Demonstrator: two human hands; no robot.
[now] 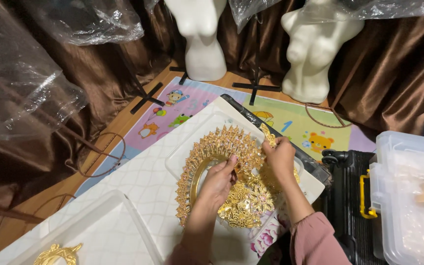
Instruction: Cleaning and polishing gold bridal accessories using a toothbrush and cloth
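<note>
Right now the left hand (218,182) curls its fingers over the inner band of a gold filigree crown (222,172), pinching the rim, while the right hand (280,158) nips a small gold leaf ornament (268,134) at the crown's far edge. The crown lies under both hands in a shallow white tray (187,147). It looks stiff yet fragile, its thin points easily bent, so the solid band seems the safest hold. Nearer the person, left of the hands, a clear plastic lid (104,225) rests beside another gold piece (57,254). Right of the hands stand clear plastic boxes (408,196); their contents are too blurred to tell.
</note>
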